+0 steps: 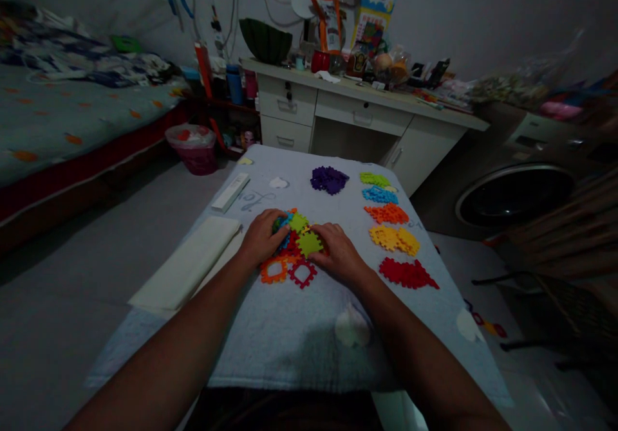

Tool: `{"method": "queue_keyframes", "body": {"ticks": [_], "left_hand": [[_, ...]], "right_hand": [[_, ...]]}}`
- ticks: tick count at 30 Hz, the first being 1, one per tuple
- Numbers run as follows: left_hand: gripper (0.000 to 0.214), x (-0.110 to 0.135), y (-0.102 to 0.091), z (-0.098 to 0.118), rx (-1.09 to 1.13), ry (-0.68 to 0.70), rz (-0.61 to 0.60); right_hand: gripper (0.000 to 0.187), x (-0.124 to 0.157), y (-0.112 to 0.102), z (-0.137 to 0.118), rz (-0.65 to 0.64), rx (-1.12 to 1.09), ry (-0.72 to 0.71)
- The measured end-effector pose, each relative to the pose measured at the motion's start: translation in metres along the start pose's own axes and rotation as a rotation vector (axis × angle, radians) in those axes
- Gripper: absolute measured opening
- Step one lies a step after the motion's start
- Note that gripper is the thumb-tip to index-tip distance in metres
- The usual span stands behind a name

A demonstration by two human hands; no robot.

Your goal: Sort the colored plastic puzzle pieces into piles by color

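Note:
Between my hands lies a cluster of coloured plastic interlocking tiles on the cloth-covered table. My right hand (pixel 335 249) pinches a green square tile (pixel 309 243) by its right side. At the cluster's left edge, my left hand (pixel 264 235) curls over blue pieces (pixel 284 237); what its fingers grip, if anything, is partly hidden. Another green tile (pixel 298 222) sits just behind. Nearest me are an orange frame-shaped piece (pixel 273 281) and a red frame-shaped piece (pixel 302 285), both with open centres. More red pieces (pixel 291 248) show beneath the green tile.
Sorted piles line the table's right side: green (pixel 374 179), blue (pixel 380 195), orange (pixel 386 213), yellow (pixel 394 240) and red (pixel 408 273). A purple pile (pixel 329 179) lies at the back. On the left are a white box (pixel 230 192) and a folded pale cloth (pixel 188 264). A desk (pixel 290 106) stands beyond.

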State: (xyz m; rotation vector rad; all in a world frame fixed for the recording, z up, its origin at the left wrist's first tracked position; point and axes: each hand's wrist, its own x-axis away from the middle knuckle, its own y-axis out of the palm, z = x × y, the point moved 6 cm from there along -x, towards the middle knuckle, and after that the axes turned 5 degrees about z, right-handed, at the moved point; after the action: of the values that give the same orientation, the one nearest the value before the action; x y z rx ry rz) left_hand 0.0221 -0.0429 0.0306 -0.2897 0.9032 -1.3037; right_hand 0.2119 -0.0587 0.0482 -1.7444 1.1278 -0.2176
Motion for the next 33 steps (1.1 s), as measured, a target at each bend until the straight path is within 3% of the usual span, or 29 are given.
{"method": "queue_keyframes", "body": {"ticks": [13, 18, 25, 33], "left_hand": [[0.033, 0.002, 0.006, 0.003, -0.052, 0.093, -0.02], [0.033, 0.002, 0.007, 0.005, -0.055, 0.099, -0.023], [0.037, 0.003, 0.006, 0.013, -0.061, 0.092, -0.039], [0.039, 0.004, 0.005, 0.015, -0.07, 0.113, -0.047]], "right_hand": [[0.039, -0.004, -0.007, 0.011, 0.253, -0.171, 0.187], [0.025, -0.009, -0.005, 0.023, 0.319, -0.453, 0.305], [0.035, -0.029, -0.001, 0.046, 0.274, -1.029, 0.528], [0.036, -0.054, -0.032, 0.087, 0.46, -1.058, 0.658]]}}
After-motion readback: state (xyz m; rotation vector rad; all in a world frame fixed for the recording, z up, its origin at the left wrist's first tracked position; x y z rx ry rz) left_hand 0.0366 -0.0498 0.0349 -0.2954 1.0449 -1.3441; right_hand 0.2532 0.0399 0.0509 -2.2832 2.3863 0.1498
